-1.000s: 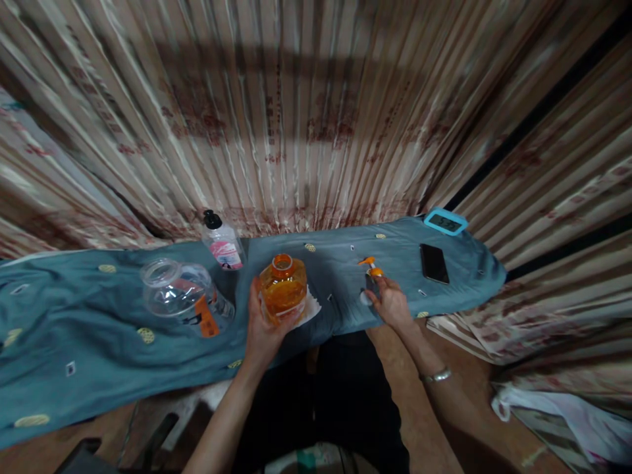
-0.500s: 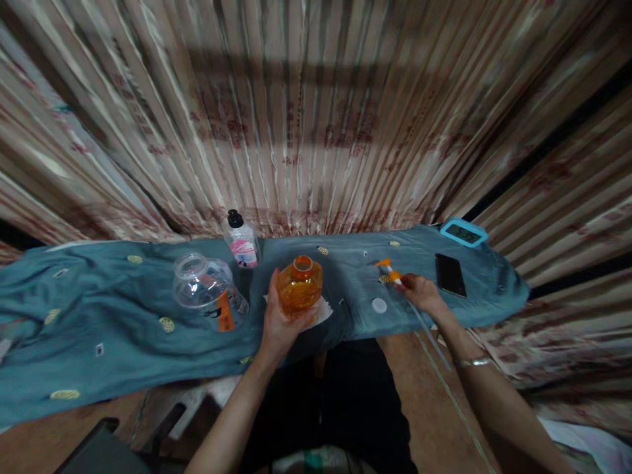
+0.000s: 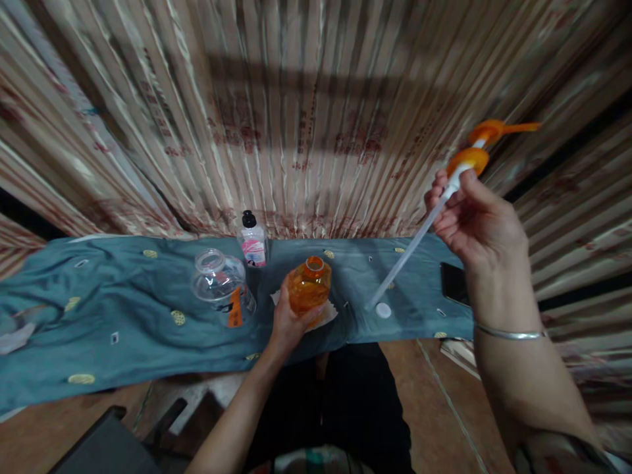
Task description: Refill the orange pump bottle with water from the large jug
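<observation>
My left hand (image 3: 291, 316) is wrapped around an orange see-through bottle (image 3: 310, 289) with an open neck. It stands upright over a white tissue (image 3: 326, 316) on the cloth. High on the right, my right hand (image 3: 476, 217) grips an orange pump dispenser head (image 3: 468, 160) just below its collar. The pump's long clear tube slants down to the left, and its end appears above the cloth close to a round white cap (image 3: 383, 310). The pump is apart from the bottle.
Left of the bottle stands a clear wide jar (image 3: 217, 286) with an orange label. Behind it is a clear bottle with a black top (image 3: 253, 243). A dark phone (image 3: 454, 283) lies at right, partly behind my wrist. Blue-green cloth (image 3: 143, 316) covers the table before a curtain (image 3: 296, 118).
My right hand has lifted the pump from low over the cloth to high up, tilting it so the tube hangs down-left. My left hand still holds the orange bottle.
</observation>
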`<state>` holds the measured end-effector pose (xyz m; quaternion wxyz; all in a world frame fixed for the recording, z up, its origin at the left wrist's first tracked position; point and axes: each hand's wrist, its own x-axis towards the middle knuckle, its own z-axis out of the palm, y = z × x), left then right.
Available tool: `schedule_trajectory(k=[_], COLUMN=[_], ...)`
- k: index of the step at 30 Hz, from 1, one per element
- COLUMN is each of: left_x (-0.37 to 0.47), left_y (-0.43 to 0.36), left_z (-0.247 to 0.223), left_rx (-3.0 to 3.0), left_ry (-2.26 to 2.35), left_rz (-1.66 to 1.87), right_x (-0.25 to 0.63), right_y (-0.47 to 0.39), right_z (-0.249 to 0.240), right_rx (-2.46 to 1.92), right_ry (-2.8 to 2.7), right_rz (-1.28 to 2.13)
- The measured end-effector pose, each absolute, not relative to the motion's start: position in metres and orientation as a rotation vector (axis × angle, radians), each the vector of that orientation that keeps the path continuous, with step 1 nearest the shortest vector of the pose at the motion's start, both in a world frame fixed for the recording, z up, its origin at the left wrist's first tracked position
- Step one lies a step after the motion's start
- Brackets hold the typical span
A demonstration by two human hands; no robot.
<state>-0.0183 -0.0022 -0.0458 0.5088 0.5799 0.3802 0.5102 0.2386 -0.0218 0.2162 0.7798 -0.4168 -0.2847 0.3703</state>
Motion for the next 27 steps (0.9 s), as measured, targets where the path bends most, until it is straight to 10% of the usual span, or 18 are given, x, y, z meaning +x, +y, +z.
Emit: schedule_trajectory(k=[27], left_x=[-0.017], left_y=[-0.005], left_z=[-0.047], left_rx=[1.308], left_ry=[0.861], left_rz=[1.220], right_x=[0.152], right_y=[-0.003], right_z=[0.120], right_rx=[-0.819], right_ry=[-1.371], right_rz=[0.945])
